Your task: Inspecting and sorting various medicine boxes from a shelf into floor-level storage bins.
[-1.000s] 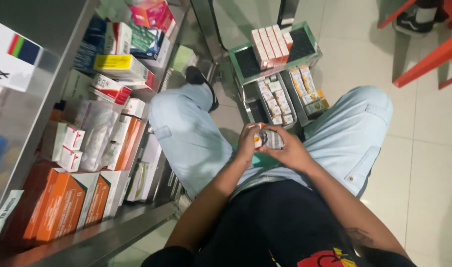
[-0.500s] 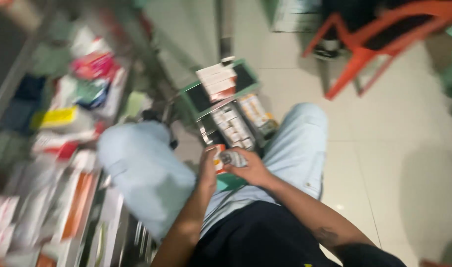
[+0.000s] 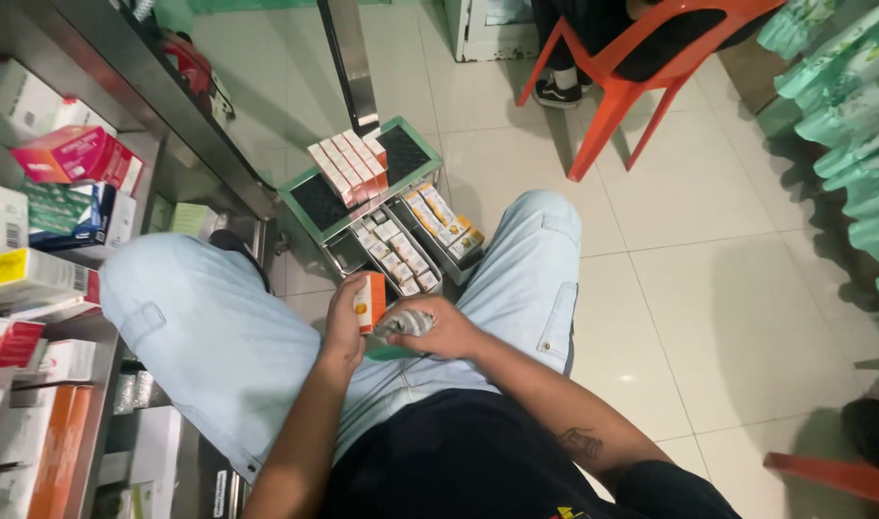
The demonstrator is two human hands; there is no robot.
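Note:
I sit with my knees apart in light blue jeans. My left hand (image 3: 343,322) grips a small orange and white box (image 3: 368,302) held upright between my knees. My right hand (image 3: 441,332) is closed around a crumpled grey and white wrapper (image 3: 404,323) right beside that box. Just beyond my hands a green basket (image 3: 309,207) on the floor carries rows of small boxes: red and white ones (image 3: 348,165) on its upper tray, yellow ones (image 3: 443,219) and white ones (image 3: 393,253) in lower compartments.
Metal shelves (image 3: 122,91) on the left are packed with medicine boxes, pink, green, yellow and orange. An orange plastic chair (image 3: 651,72) with a seated person's dark shoe (image 3: 557,92) stands at the back. Green patterned packs (image 3: 848,125) line the right edge.
My head has turned right, so the shelves slid left and the tiled floor and chair came into view. My hands stay between my knees with the box and wrapper.

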